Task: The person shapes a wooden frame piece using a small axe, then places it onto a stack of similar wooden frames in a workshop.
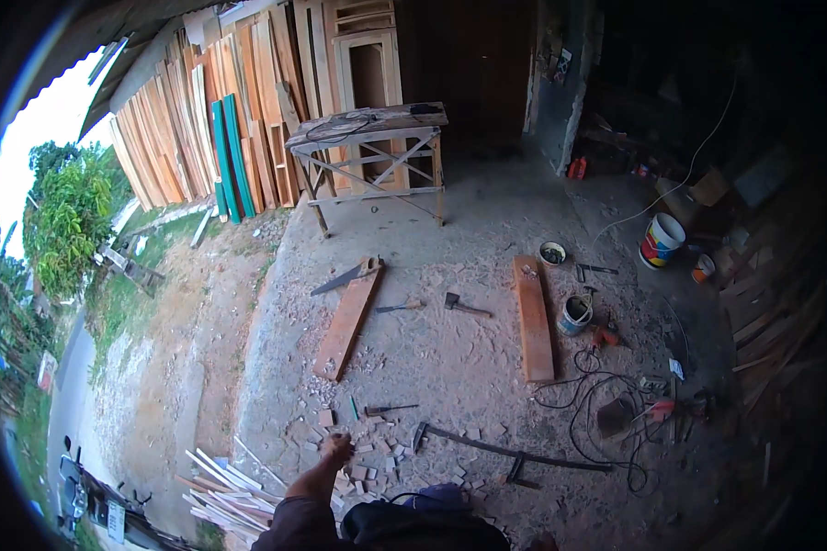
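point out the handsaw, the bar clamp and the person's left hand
Handsaw (338,280), head view: on the blade.
Bar clamp (485,447), head view: on the long bar.
Left hand (337,447), head view: middle of the hand.

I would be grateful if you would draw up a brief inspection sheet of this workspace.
Surface: concrete floor, strewn with wood shavings.
Things: handsaw across the far end of the left plank; hatchet between it and the right plank.
Clutter: wood offcuts near the left hand.
Hands: left's grip unclear; right not clearly seen.
Cables: dark cable tangled at right.
Surroundings: workbench, leaning boards, motorcycle.
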`<state>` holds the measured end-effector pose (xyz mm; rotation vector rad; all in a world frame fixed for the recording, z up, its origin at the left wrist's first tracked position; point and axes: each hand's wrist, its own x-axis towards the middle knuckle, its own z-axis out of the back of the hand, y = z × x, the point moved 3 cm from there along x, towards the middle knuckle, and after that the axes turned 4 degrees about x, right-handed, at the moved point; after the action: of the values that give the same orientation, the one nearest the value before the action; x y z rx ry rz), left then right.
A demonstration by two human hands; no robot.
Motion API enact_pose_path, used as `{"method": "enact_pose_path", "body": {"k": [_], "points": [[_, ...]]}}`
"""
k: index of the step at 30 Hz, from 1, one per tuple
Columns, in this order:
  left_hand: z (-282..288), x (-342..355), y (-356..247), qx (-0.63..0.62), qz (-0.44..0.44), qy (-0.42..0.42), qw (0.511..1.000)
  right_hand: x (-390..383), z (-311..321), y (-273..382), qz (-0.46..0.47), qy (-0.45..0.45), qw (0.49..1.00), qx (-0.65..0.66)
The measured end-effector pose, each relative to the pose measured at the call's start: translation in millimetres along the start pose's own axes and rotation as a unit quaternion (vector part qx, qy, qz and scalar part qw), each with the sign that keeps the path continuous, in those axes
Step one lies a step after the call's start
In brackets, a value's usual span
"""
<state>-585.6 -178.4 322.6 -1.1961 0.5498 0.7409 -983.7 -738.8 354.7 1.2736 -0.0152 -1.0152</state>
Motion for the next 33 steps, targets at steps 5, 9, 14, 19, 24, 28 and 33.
{"method": "enact_pose_path", "body": {"k": [5,9,14,19,24,28,33], "points": [[70.6,-49.9,153.2,-0.123,0.172,-0.032,0.977,20.6,3.7,-11.9,-0.141,-0.027,0.955,0.261],[21.8,-116.7,181.2,-0.035,0.164,0.032,0.985,26.9,-13.6,-1.0,-0.22,0.06,0.967,0.116],[-24.5,-154.8,139.8,0.047,0.094,0.127,0.986,51.1,-54.3,-19.5,-0.019,0.165,0.96,-0.224],[-17.3,-115.7,127.5,-0.077,0.086,0.081,0.99,91.4,-107.3,-0.8,0.091,0.239,0.919,-0.299],[19.5,-58.7,133.3,-0.311,0.121,0.017,0.943,139.1,-162.2,124.5,-0.038,0.217,0.932,-0.286],[44.0,-45.9,110.5,-0.325,0.103,-0.078,0.937,188.1,-236.2,191.6,-0.098,0.204,0.95,-0.213],[48.0,-39.2,103.2,-0.386,0.109,-0.142,0.905,262.8,-341.0,255.1,0.089,0.237,0.878,-0.407]]}}
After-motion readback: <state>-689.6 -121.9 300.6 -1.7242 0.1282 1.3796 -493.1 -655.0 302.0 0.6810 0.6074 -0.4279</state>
